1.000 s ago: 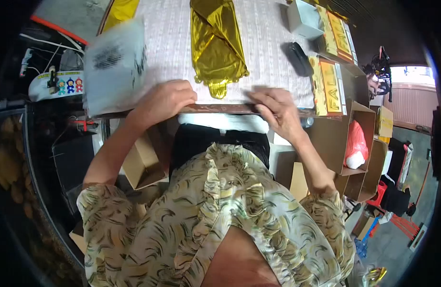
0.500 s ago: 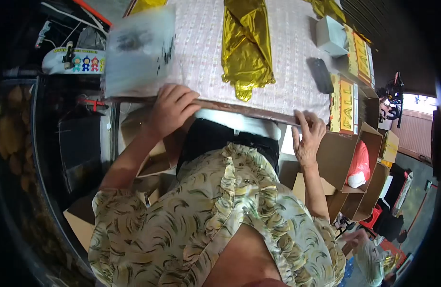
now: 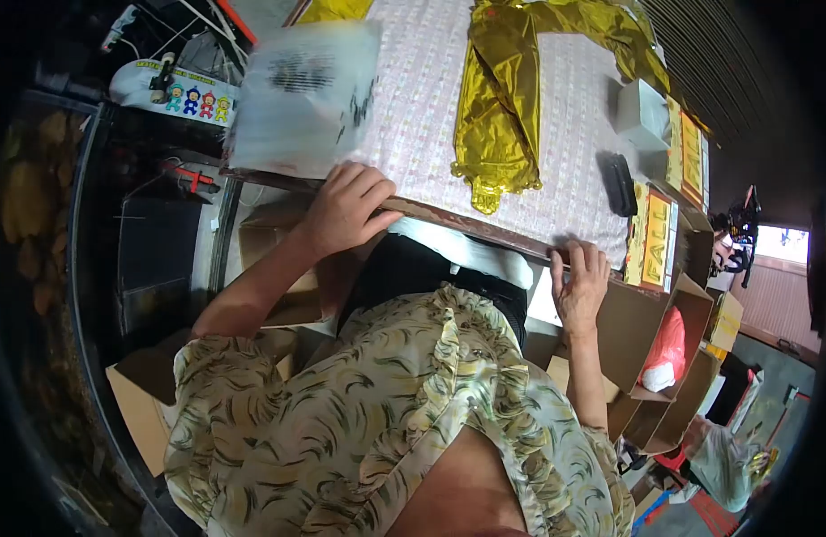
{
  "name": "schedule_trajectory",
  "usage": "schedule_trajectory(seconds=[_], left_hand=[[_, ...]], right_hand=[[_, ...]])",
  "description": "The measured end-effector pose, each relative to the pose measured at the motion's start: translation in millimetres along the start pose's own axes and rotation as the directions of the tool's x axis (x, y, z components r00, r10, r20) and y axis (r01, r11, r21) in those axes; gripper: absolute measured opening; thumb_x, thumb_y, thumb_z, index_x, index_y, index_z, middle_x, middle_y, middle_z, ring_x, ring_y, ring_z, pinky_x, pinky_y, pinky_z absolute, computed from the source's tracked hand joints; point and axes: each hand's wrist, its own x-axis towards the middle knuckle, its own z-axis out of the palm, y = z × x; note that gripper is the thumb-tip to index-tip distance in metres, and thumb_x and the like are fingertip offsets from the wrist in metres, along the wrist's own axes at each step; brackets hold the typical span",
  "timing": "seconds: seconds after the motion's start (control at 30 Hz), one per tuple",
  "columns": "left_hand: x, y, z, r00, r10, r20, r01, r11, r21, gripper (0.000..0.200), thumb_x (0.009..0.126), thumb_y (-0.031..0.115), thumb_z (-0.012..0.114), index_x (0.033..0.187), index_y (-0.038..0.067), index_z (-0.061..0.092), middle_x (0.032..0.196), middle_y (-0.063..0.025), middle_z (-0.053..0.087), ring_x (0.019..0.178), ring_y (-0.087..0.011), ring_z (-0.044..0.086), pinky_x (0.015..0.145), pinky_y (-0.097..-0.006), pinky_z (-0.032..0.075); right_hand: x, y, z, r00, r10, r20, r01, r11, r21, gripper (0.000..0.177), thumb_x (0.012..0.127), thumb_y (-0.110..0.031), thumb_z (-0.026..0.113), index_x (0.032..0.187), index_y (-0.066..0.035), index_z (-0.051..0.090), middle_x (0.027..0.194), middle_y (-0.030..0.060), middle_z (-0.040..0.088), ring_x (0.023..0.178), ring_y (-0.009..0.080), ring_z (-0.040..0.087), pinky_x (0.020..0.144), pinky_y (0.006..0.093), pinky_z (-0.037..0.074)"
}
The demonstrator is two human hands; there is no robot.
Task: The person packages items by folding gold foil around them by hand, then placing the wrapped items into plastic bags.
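My left hand (image 3: 351,208) rests on the near edge of the table (image 3: 413,170), fingers over the top and thumb below the edge. Just left of it lies a stack of clear plastic bags (image 3: 296,98) with dark print. My right hand (image 3: 581,282) grips the same edge farther right, its fingertips on the rim. Between and beyond the hands, a folded gold foil piece (image 3: 500,116) lies flat on the patterned cloth. Neither hand touches the foil.
At the table's right are a black case (image 3: 621,185), a white box (image 3: 643,115) and yellow boxes marked FALL (image 3: 654,234). Below on the right, a cardboard box holds a red plastic bag (image 3: 665,351). A skateboard (image 3: 175,92) lies at the upper left.
The whole view has shifted, so the table and its objects appear farther right and slightly lower. Both hands remain at the table edge. The right fingers look more bent over the rim.
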Motion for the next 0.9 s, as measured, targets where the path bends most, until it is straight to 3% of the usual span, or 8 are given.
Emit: schedule_trajectory(seconds=[0.23, 0.33, 0.5, 0.57, 0.6, 0.7, 0.73, 0.9], left_hand=[[-6.3, -2.2, -13.6, 0.993, -0.111, -0.043, 0.097, 0.961, -0.259, 0.036, 0.086, 0.023, 0.080, 0.112, 0.004, 0.064, 0.113, -0.0138, 0.064, 0.110, -0.0333, 0.061, 0.093, -0.0451, 0.048], [-6.4, -51.6, -49.4, 0.857, -0.292, -0.425, 0.334, 0.942, 0.025, 0.032, 0.090, 0.020, 0.076, 0.114, 0.000, 0.067, 0.116, -0.0208, 0.067, 0.114, -0.0426, 0.061, 0.100, -0.0482, 0.048], [-34.6, -210.3, -89.2, 0.626, -0.607, -0.489, 0.765, 0.599, 0.237, 0.065, 0.096, 0.056, 0.061, 0.119, -0.005, 0.069, 0.118, -0.0289, 0.068, 0.117, -0.0455, 0.061, 0.104, -0.0485, 0.046], [-31.4, -227.8, -106.5, 0.330, -0.942, 0.058, 0.931, 0.315, -0.184, 0.073, 0.099, 0.064, 0.055, 0.131, 0.000, 0.068, 0.117, -0.0239, 0.072, 0.113, -0.0336, 0.066, 0.096, -0.0422, 0.049], [-30.6, -226.8, -95.1, 0.428, -0.897, -0.109, 0.893, 0.439, -0.103, 0.067, 0.097, 0.064, 0.058, 0.104, -0.001, 0.075, 0.090, -0.0158, 0.073, 0.087, -0.0246, 0.067, 0.080, -0.0385, 0.050], [-27.0, -231.6, -92.8, 0.543, -0.838, -0.054, 0.829, 0.546, -0.126, 0.065, 0.096, 0.063, 0.062, 0.084, 0.000, 0.071, 0.072, -0.0062, 0.064, 0.067, -0.0188, 0.056, 0.065, -0.0360, 0.047], [-25.7, -233.8, -88.5, 0.548, -0.830, -0.101, 0.812, 0.557, -0.175, 0.064, 0.092, 0.063, 0.067, 0.074, 0.001, 0.064, 0.063, -0.0008, 0.055, 0.057, -0.0152, 0.045, 0.056, -0.0347, 0.041], [-4.8, -211.7, -113.9, 0.504, -0.861, 0.061, 0.863, 0.504, -0.025, 0.069, 0.081, 0.069, 0.070, 0.081, 0.000, 0.074, 0.084, -0.0216, 0.074, 0.086, -0.0346, 0.073, 0.079, -0.0449, 0.055]], right_hand=[[69.7, -80.7, 7.8, 0.946, -0.325, -0.019, 0.315, 0.899, 0.304, 0.042, 0.093, -0.007, 0.067, 0.135, -0.002, 0.061, 0.142, 0.0207, 0.057, 0.129, 0.0395, 0.055, 0.110, 0.0471, 0.045], [126.2, -128.7, 14.7, 0.911, -0.411, 0.028, 0.362, 0.832, 0.421, 0.051, 0.100, -0.013, 0.060, 0.148, 0.000, 0.048, 0.153, 0.0234, 0.046, 0.140, 0.0424, 0.045, 0.118, 0.0481, 0.037], [181.6, -182.4, 93.0, 0.905, -0.423, 0.043, 0.345, 0.789, 0.508, 0.059, 0.107, -0.030, 0.051, 0.154, 0.005, 0.038, 0.158, 0.0299, 0.037, 0.148, 0.0439, 0.035, 0.123, 0.0482, 0.029], [174.9, -202.8, 96.6, 0.883, -0.404, 0.240, 0.313, 0.887, 0.339, 0.069, 0.108, -0.040, 0.047, 0.155, 0.008, 0.034, 0.161, 0.0338, 0.031, 0.152, 0.0431, 0.029, 0.125, 0.0465, 0.026], [176.8, -207.7, 89.6, 0.891, -0.371, 0.263, 0.260, 0.890, 0.375, 0.065, 0.107, -0.035, 0.051, 0.150, 0.011, 0.037, 0.155, 0.0364, 0.038, 0.149, 0.0439, 0.035, 0.123, 0.0452, 0.030], [223.2, -210.0, 83.4, 0.973, -0.168, 0.159, 0.021, 0.749, 0.662, 0.056, 0.105, -0.026, 0.055, 0.144, 0.012, 0.044, 0.135, 0.0360, 0.058, 0.126, 0.0432, 0.060, 0.108, 0.0440, 0.046], [242.1, -200.6, 126.2, 0.974, -0.092, 0.207, -0.103, 0.636, 0.765, 0.041, 0.099, -0.019, 0.060, 0.126, 0.012, 0.058, 0.105, 0.0300, 0.071, 0.092, 0.0351, 0.071, 0.085, 0.0424, 0.054], [274.7, -208.8, 134.7, 0.971, -0.021, 0.240, -0.156, 0.703, 0.694, 0.029, 0.092, -0.017, 0.067, 0.091, 0.011, 0.070, 0.078, 0.0236, 0.071, 0.072, 0.0259, 0.068, 0.073, 0.0407, 0.054]])
